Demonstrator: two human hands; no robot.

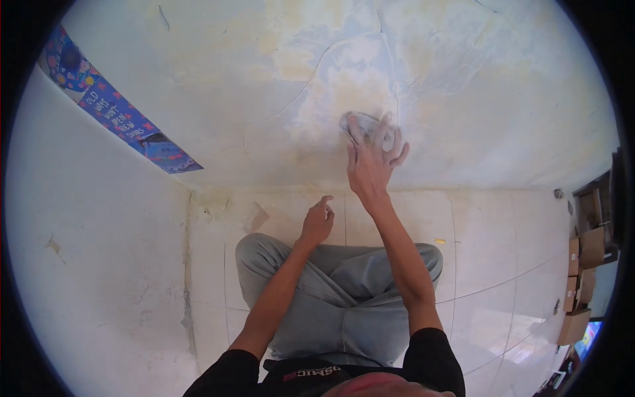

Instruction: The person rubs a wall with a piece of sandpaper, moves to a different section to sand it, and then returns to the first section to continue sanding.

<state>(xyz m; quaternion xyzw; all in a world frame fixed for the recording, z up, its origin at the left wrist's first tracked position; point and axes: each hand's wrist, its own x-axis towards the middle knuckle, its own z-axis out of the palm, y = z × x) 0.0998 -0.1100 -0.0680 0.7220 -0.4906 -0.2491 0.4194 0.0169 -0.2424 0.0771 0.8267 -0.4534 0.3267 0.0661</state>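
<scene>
My right hand point(374, 155) is raised against the patchy white wall point(304, 139), its fingers over a grey, rounded flat pad point(365, 124) pressed on the wall. Part of the pad is hidden under the fingers. Around the pad the wall shows pale blue and yellowish patches, with a crack line running up on each side. My left hand point(319, 220) hovers near my left knee, over the tiled floor, its fingers curled and the index finger partly extended. Nothing shows in it.
A blue printed strip point(119, 112) sticks to the wall at the upper left. Cardboard boxes point(574, 324) stand at the far right. On the tiles point(489, 264) lies a small yellow piece point(440, 241). My crossed legs point(337, 291) rest on the floor.
</scene>
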